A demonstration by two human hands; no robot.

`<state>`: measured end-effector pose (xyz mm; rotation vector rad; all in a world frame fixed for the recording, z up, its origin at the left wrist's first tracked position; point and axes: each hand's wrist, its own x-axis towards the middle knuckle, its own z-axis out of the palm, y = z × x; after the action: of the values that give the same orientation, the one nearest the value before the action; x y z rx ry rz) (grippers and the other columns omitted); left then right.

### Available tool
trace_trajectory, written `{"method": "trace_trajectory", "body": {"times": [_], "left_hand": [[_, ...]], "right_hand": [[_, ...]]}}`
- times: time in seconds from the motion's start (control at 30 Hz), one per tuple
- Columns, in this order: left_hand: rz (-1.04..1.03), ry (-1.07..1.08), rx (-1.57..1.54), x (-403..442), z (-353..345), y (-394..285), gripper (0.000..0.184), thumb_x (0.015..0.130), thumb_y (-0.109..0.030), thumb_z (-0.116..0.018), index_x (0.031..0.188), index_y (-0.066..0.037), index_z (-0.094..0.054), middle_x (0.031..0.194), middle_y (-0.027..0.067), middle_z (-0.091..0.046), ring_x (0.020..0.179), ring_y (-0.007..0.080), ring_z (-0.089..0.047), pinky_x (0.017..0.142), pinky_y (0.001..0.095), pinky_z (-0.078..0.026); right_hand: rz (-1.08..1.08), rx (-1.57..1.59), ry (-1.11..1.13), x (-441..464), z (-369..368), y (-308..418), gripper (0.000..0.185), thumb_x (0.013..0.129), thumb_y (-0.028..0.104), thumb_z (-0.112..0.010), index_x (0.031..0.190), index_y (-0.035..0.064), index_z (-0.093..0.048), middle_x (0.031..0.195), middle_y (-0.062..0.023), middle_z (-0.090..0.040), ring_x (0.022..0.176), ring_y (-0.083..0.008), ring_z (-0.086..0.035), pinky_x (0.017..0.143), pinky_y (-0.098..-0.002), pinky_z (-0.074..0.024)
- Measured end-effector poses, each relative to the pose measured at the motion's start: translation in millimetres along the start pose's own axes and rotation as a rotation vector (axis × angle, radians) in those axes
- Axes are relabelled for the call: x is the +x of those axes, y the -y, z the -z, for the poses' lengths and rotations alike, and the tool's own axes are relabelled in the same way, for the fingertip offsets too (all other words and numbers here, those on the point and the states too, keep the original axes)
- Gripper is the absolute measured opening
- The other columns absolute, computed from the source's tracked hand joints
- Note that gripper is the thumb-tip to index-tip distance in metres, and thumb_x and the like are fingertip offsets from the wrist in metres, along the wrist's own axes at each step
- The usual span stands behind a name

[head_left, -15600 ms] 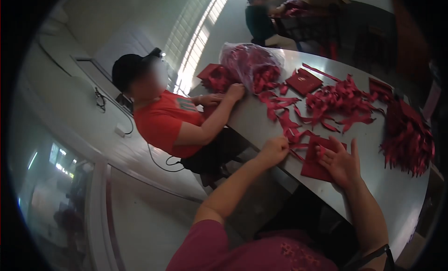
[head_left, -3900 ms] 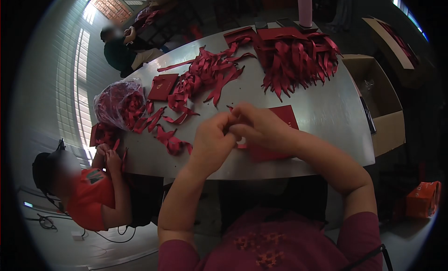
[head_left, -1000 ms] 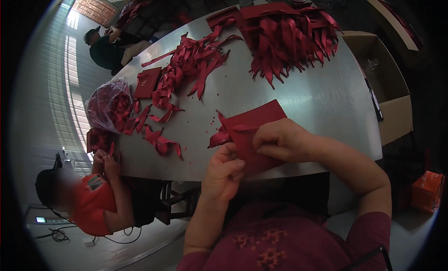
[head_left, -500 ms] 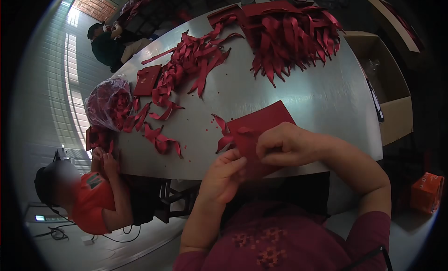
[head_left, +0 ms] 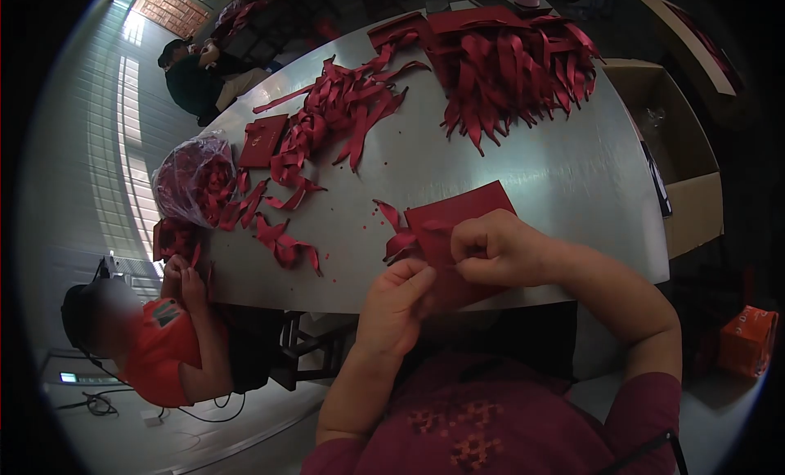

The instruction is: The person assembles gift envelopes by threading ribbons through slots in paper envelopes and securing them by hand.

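Observation:
A dark red folder [head_left: 470, 205] lies at the table's near edge, turned at a slant. My left hand [head_left: 399, 299] is at its lower left side, thumb and fingers pressed together on the folder's edge. My right hand [head_left: 495, 250] is closed over the folder's middle, its fingertips pinching something too small to make out. A red ribbon [head_left: 399, 238] sticks out from the folder's left side. To the left, a loose ribbon [head_left: 286, 250] lies on the metal table [head_left: 360, 230], with tiny red bits scattered between them.
Ribbons [head_left: 327, 119] are heaped behind, beside another folder [head_left: 263, 141] and a plastic bag [head_left: 195, 181]. Ribboned folders [head_left: 507, 74] are stacked at the back. A cardboard box [head_left: 691, 172] stands right. A person in orange [head_left: 168, 352] works at left; another [head_left: 192, 82] sits behind.
Since the earliest frame, my hands have come together at the folder, and the view has turned. Over the last second both hands have stayed at the folder with only small finger shifts.

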<state>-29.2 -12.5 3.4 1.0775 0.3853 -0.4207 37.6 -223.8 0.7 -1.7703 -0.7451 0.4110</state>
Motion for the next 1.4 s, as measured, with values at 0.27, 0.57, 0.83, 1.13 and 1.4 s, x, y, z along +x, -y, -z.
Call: {"method": "trace_trajectory", "body": {"times": [0.27, 0.57, 0.83, 1.13, 1.4], "left_hand": [[-0.084, -0.025, 0.076, -2, -1, 0, 0.005, 0.09, -0.009, -0.067, 0.092, -0.008, -0.063, 0.072, -0.0044, -0.058, 0.057, 0.0041, -0.049, 0.052, 0.0192, -0.036], [-0.249, -0.08, 0.322, -6, -7, -4, 0.008, 0.088, -0.004, -0.067, 0.094, -0.003, -0.062, 0.078, -0.0028, -0.061, 0.065, 0.0024, -0.052, 0.057, 0.0191, -0.041], [-0.412, -0.117, 0.492, -5, -3, 5, 0.015, 0.084, -0.004, -0.07, 0.091, -0.002, -0.057, 0.075, -0.0025, -0.058, 0.068, 0.0015, -0.05, 0.058, 0.0192, -0.042], [-0.668, -0.248, 0.594, 0, 5, 9, 0.011, 0.086, -0.002, -0.067, 0.087, -0.001, -0.056, 0.072, -0.0026, -0.056, 0.066, 0.0024, -0.049, 0.056, 0.0206, -0.04], [-0.915, -0.316, 0.922, 7, 27, 1, 0.008, 0.085, -0.001, -0.066, 0.089, 0.0, -0.059, 0.074, 0.0032, -0.06, 0.066, 0.0054, -0.053, 0.059, 0.0224, -0.043]], "right_hand": [[-0.033, 0.087, 0.077, 2, -4, 3, 0.005, 0.079, 0.006, -0.06, 0.08, 0.0003, -0.059, 0.068, -0.003, -0.056, 0.064, -0.0089, -0.05, 0.057, -0.0267, -0.0414], [-0.054, -0.104, -0.026, 5, -13, 7, 0.014, 0.075, 0.014, -0.063, 0.075, 0.0, -0.06, 0.071, -0.016, -0.062, 0.066, -0.0279, -0.062, 0.06, -0.0373, -0.0477], [0.074, -0.329, -0.272, 1, -41, 14, 0.011, 0.074, 0.01, -0.065, 0.074, 0.0041, -0.055, 0.068, -0.0137, -0.059, 0.062, -0.0332, -0.06, 0.054, -0.0402, -0.0466], [0.104, -0.49, -0.255, 20, -54, 29, 0.014, 0.08, 0.016, -0.057, 0.074, 0.0035, -0.055, 0.073, -0.0164, -0.061, 0.072, -0.0363, -0.063, 0.063, -0.0459, -0.0497], [0.112, -0.359, -0.289, 38, -64, 22, 0.013, 0.078, 0.014, -0.061, 0.074, 0.0029, -0.055, 0.071, -0.0159, -0.059, 0.068, -0.0357, -0.062, 0.059, -0.0439, -0.0481]]}}
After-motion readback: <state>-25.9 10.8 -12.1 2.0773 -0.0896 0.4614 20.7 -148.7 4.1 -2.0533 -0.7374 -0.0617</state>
